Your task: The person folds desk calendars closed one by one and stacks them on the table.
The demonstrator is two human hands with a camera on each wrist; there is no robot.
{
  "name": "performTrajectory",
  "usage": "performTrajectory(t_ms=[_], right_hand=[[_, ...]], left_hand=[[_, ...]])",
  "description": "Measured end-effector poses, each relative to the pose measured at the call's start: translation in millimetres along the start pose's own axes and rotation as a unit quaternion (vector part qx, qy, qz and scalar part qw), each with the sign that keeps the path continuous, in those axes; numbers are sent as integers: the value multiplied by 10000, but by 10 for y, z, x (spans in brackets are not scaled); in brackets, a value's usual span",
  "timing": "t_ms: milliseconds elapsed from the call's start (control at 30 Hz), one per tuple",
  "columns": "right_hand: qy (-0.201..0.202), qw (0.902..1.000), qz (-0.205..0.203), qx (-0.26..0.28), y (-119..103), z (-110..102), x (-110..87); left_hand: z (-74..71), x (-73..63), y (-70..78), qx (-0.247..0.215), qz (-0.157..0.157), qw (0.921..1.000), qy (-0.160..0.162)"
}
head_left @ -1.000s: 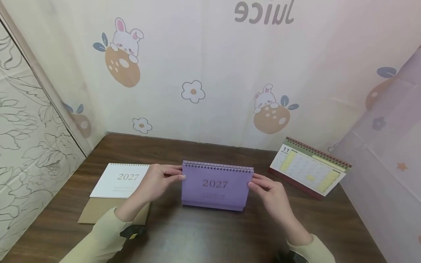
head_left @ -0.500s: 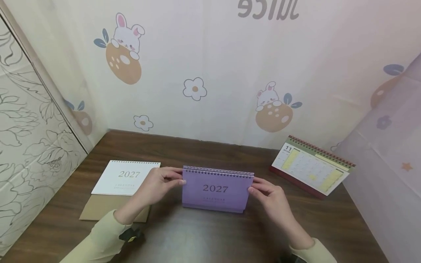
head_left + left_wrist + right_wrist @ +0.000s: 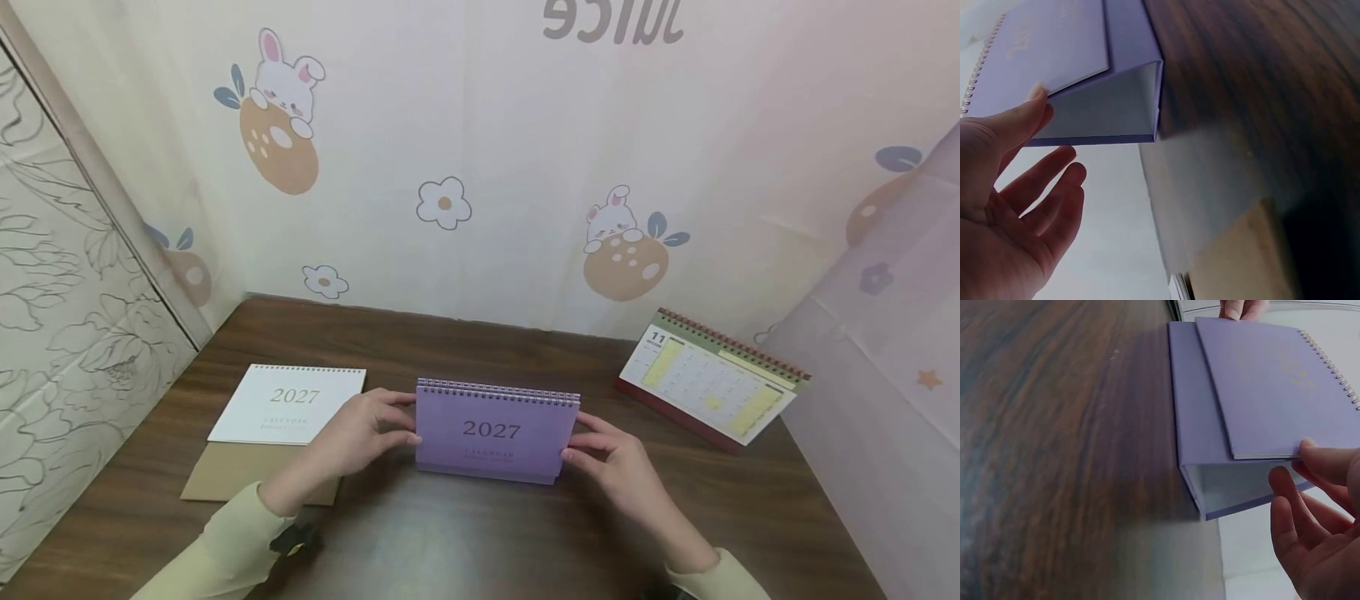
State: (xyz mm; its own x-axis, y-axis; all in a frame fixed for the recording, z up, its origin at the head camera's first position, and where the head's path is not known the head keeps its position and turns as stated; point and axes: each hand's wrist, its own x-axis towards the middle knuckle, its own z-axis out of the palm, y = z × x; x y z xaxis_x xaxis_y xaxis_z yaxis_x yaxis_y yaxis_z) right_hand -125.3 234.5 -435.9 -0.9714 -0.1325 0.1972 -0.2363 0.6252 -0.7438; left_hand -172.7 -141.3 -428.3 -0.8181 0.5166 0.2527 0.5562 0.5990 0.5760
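A purple desk calendar (image 3: 491,429) marked 2027 stands upright like a tent on the table, its spiral binding on top. At its left edge, my left hand (image 3: 367,432) pinches the side between thumb and fingers; the left wrist view shows the thumb (image 3: 1025,112) on the page edge. My right hand (image 3: 618,467) pinches the opposite side, its thumb (image 3: 1329,459) at the cover's edge and the other fingers loosely bent. Through the open ends of the stand (image 3: 1235,478), its pale inside shows.
On the left lies a white 2027 calendar (image 3: 288,404) with a brown stand (image 3: 240,473). A red-based calendar (image 3: 708,383) showing month 11 stands at the right rear. The dark wooden table (image 3: 450,533) meets a printed curtain (image 3: 510,167) at the back.
Both hands have slid slightly down the sides of the purple calendar. It shifted a little lower in the head view, which also moved slightly.
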Motion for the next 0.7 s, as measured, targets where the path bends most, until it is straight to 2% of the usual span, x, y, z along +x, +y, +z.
performTrajectory(t_ms=[167,433,700], right_hand=[[-153,9999,18,43,44,17,2],[-19,9990,209,398,52,48,-18],[120,9989,174,418,-58,15,-45]], left_hand=[[30,-9,-18,149,63,9999,-28],[54,4,12,263,155,9994,173],[13,-19,38,54,296,9988,381]])
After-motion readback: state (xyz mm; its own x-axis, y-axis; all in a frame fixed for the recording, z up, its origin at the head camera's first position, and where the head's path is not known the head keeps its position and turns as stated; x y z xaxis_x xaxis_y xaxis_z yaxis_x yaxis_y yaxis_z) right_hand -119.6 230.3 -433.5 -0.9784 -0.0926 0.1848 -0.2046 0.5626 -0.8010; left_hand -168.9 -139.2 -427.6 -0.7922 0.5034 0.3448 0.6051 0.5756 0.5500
